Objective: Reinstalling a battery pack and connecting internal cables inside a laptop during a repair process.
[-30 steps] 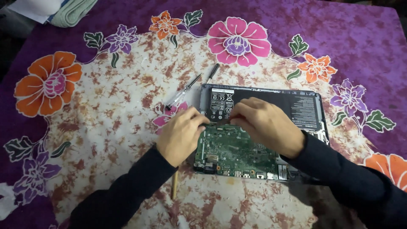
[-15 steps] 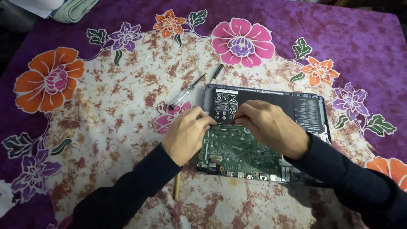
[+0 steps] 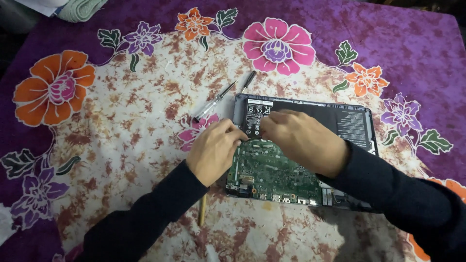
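Observation:
An opened laptop [image 3: 361, 145] lies bottom up on a flowered cloth, showing a green circuit board [image 3: 272, 172] and a black battery [image 3: 340, 116]. My left hand [image 3: 213, 150] rests at the board's upper left corner. Its curled fingers touch the seam between battery and board. My right hand [image 3: 303, 140] lies over the same seam, right beside the left, with its fingertips hidden. Whether either hand grips a part there cannot be told.
A clear-handled screwdriver [image 3: 213, 104] and a black-handled screwdriver [image 3: 248, 80] lie on the cloth just left of the laptop's top corner. A thin wooden stick [image 3: 202, 211] pokes out under my left sleeve. Folded green fabric [image 3: 80, 7] sits at the top left.
Both hands stay at the battery-board seam, shifting only slightly. A thin dark strip seen between the fingertips a second ago no longer shows.

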